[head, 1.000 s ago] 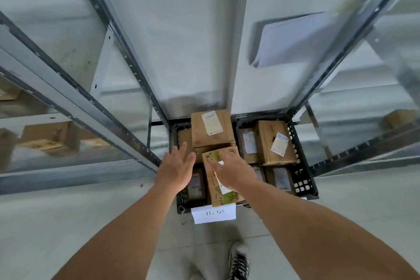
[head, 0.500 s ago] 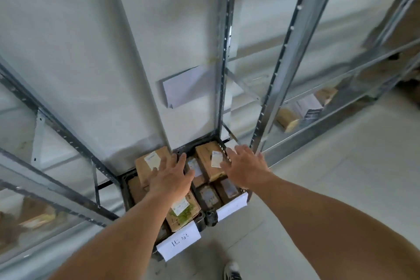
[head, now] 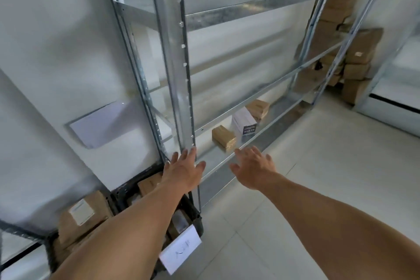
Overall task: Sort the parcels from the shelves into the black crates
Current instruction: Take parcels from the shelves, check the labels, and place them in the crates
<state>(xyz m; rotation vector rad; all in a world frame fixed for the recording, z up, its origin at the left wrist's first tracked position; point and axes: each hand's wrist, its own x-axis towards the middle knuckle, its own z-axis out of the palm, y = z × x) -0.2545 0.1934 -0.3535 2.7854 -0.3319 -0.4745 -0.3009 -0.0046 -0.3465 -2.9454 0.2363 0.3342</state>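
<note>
2 hands empty: left hand (head: 184,171), right hand (head: 253,167), fingers spread; brown cardboard parcel (head: 223,138) on grey metal shelf (head: 272,113) ahead; black plastic crate (head: 195,214) below left, white tag (head: 180,249) illegible.

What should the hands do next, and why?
Probably reach the right hand on to the nearest brown parcel on the low shelf and grip it. Both it and the left hand are open and empty, and that parcel lies just beyond the right fingers.
</note>
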